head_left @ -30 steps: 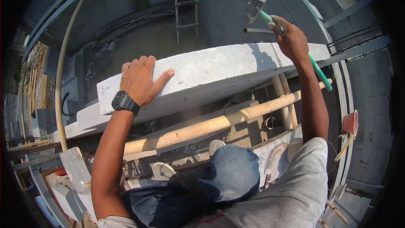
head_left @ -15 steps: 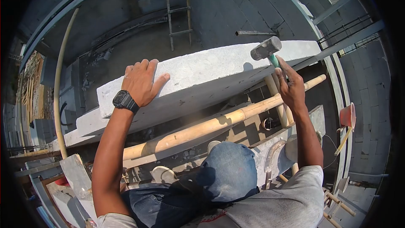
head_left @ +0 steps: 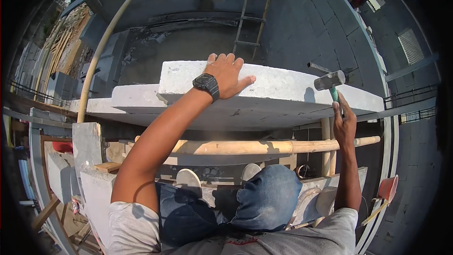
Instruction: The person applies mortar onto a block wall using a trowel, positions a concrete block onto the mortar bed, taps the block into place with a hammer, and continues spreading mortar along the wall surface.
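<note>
My left hand (head_left: 227,78), with a black watch on its wrist, lies on top of a pale grey block (head_left: 278,82). Its fingers are curled slightly over the far edge and the thumb is spread, with nothing held. At the right, my right hand (head_left: 346,125) is wrapped round the green handle of a hammer (head_left: 329,81). The hammer's dark, heavy head hovers over the right part of the block and casts a small shadow on it. Left of this block, lower pale blocks (head_left: 134,92) step down along the wall.
A bamboo pole (head_left: 240,147) runs across in front of my knees, below the wall. Another pole (head_left: 101,47) leans at the left. Beyond the wall, a ladder (head_left: 255,18) stands in a lower room. An orange bucket (head_left: 388,189) is at the right.
My view has turned, so the block appears more level and farther right. My left hand still rests on the block, and my right hand still holds the hammer above it.
</note>
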Motion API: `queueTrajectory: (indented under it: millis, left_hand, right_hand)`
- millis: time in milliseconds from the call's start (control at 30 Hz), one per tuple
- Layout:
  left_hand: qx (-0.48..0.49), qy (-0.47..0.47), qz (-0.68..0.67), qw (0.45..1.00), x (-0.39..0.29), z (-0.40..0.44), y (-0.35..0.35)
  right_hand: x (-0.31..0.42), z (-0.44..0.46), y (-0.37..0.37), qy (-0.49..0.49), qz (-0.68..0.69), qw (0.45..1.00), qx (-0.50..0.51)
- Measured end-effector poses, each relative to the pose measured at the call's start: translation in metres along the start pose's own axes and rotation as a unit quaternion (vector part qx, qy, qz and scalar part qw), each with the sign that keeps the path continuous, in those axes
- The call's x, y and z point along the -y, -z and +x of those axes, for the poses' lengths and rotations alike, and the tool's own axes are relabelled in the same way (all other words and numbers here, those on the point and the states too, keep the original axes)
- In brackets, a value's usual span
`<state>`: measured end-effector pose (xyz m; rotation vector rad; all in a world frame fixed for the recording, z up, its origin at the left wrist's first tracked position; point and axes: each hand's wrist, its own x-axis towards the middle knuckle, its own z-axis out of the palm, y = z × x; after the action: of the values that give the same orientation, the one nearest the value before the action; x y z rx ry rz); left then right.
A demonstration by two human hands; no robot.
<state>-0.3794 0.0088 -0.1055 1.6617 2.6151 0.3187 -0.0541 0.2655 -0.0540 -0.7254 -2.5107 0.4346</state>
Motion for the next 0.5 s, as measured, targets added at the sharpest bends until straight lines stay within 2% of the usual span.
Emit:
queueTrajectory:
  millis: [67,133,233,267,333,433,500]
  left_hand:
    - [-0.020,0.000,-0.013,1.000,0.001,-0.003,0.000]
    - [0.006,0.011,-0.028,1.000,0.000,-0.006,0.007]
    - [-0.012,0.018,-0.031,0.999,0.003,-0.004,0.003]
    - [-0.018,0.019,-0.030,0.999,0.002,-0.004,0.001]
    - [-0.018,0.018,-0.031,0.999,0.001,-0.006,0.004]
    - [-0.007,0.021,-0.041,0.999,0.001,-0.005,0.003]
    - [-0.003,0.014,-0.045,0.999,0.003,-0.004,0.003]
  right_hand:
    - [0.029,0.005,-0.001,-0.018,0.093,0.995,-0.003]
    - [0.052,0.012,-0.013,0.045,0.118,0.991,-0.038]
    - [0.069,0.016,-0.037,0.033,0.036,0.995,0.082]
    - [0.073,0.019,-0.040,0.006,-0.032,0.990,0.141]
    - [0.068,0.023,-0.041,0.070,0.011,0.992,0.108]
    - [0.071,0.019,-0.059,0.131,0.081,0.988,-0.013]
    - [0.082,0.014,-0.061,0.102,0.048,0.992,0.048]
